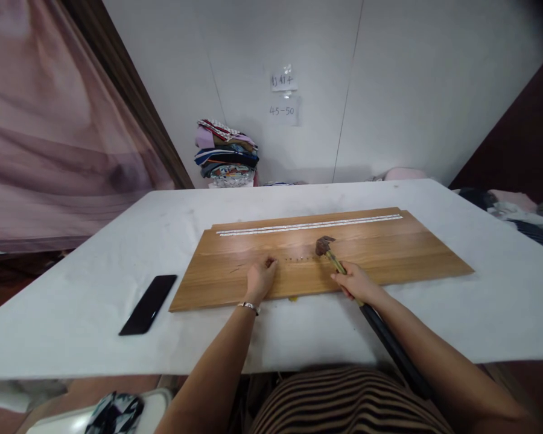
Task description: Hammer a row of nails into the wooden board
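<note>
A long wooden board (389, 253) lies flat on the white table (95, 241). My right hand (355, 281) is wrapped round the handle of a hammer (332, 256); its dark head rests just above the board's middle. A short row of small nails (296, 260) runs across the board between my hands. My left hand (260, 278) rests on the board at the row's left end, fingers pinched together at a spot I cannot make out. A thin pale strip (308, 226) runs along the board's far edge.
A black phone (148, 304) lies face down on the table left of the board. A pile of folded clothes (226, 158) sits behind the table against the white wall. A pink curtain (49, 132) hangs at the left.
</note>
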Tool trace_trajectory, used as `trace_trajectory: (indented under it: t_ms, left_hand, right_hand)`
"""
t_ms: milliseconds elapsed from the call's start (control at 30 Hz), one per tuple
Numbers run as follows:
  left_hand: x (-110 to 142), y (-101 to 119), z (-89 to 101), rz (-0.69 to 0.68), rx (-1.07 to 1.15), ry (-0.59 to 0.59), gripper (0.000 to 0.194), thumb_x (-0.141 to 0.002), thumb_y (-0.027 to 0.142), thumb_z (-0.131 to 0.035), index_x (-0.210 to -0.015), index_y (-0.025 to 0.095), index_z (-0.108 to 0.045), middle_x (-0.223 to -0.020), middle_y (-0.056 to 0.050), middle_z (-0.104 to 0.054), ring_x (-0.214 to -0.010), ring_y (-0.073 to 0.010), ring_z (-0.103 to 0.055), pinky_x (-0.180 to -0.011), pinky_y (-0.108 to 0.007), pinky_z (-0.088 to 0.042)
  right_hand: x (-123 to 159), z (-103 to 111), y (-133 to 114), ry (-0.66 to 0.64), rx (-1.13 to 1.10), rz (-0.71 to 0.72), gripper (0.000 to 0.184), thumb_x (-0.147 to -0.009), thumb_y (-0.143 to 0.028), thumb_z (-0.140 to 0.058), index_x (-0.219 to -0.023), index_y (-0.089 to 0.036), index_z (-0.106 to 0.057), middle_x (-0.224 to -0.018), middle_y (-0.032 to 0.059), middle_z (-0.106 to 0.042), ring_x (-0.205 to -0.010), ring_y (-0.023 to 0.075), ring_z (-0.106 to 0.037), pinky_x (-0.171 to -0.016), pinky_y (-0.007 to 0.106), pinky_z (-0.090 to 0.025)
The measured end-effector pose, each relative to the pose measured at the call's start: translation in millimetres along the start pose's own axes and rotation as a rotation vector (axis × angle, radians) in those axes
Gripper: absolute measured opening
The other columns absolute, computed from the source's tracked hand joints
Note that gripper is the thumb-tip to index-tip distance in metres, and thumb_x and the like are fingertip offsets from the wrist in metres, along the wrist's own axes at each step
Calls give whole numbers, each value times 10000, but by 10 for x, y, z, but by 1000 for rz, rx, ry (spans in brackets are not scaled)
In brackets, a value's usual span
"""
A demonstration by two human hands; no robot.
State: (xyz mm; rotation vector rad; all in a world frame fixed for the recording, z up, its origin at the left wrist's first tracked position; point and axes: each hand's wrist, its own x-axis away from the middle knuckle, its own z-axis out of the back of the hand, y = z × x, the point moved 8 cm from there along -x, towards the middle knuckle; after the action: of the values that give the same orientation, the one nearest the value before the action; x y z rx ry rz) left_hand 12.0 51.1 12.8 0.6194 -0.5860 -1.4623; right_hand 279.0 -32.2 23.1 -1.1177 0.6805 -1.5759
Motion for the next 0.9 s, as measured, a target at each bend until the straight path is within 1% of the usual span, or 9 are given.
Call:
trace_trajectory:
  t_ms: [167,367,567,900]
  left_hand:
    - [-15,-3,2,-24,20,12,152,-882,253,-588,-892,212,-734,-878,-30,-769,-839,-183,-700,-736,-264,-489]
    - [-28,-9,-20,-41,40,19,153,-870,231,-596,-890,205,-745,-904,-42,-775,-858,-184,-707,-772,-269,-508]
    - [-27,-15,-11,-44,29,28,141,-871,228,-600,-892,208,-738,-909,-32,-774,-855,-172,-702,-773,-259,-503]
    - [-35,-12,-8,-25,17,19,159,-874,245,-600,-919,200,-745,-919,-45,-776,-870,-191,-706,-771,-274,-504]
  right_hand:
    - [1,-19,-16,-8,-2,-28,153,-839,-224,-535,-780,-245,-396,-374,-117,-430,-310,100,-397,-366,200,-298]
    - [-7,17,-45,14,-14,10,173,-828,-260,-560,-760,-246,-401,-366,-110,-434,-302,99,-389,-368,203,-299]
    - [-29,1,-31,7,14,22,164,-830,-229,-528,-754,-249,-383,-354,-114,-426,-290,97,-383,-355,199,-290]
    - [-10,-8,29,-5,8,6,176,-831,-248,-556,-764,-248,-394,-378,-113,-431,-304,99,-394,-361,202,-305]
